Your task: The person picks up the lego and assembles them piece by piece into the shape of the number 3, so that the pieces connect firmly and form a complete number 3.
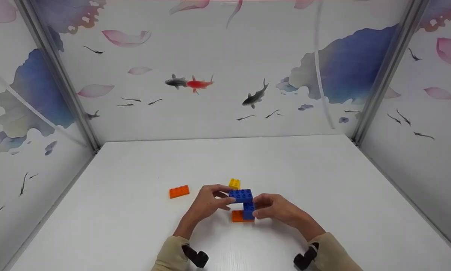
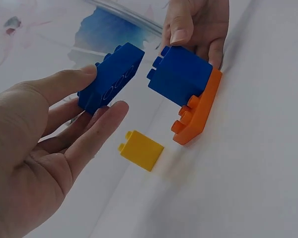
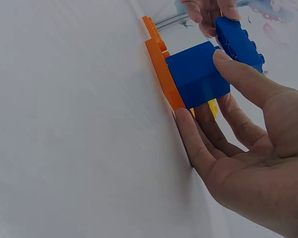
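Note:
My left hand (image 1: pixel 206 201) pinches a long blue toy brick (image 1: pixel 240 196) between thumb and fingers; the left wrist view shows its hollow underside. Just below and to its right, a taller blue block (image 2: pixel 179 72) stands on the right end of an orange brick (image 1: pixel 237 216), whose studs are bare at the left end. The right hand (image 1: pixel 280 207) grips this blue block, thumb at its upper edge and fingers behind it, as the right wrist view shows. In the left wrist view, a gap separates the two blue pieces.
Beyond the hands, a small yellow block (image 1: pixel 234 183) stands on the white table (image 1: pixel 135 226). Another orange brick (image 1: pixel 179 191) lies to the left of the left hand. Printed panels (image 1: pixel 225 113) enclose the table at the back and both sides.

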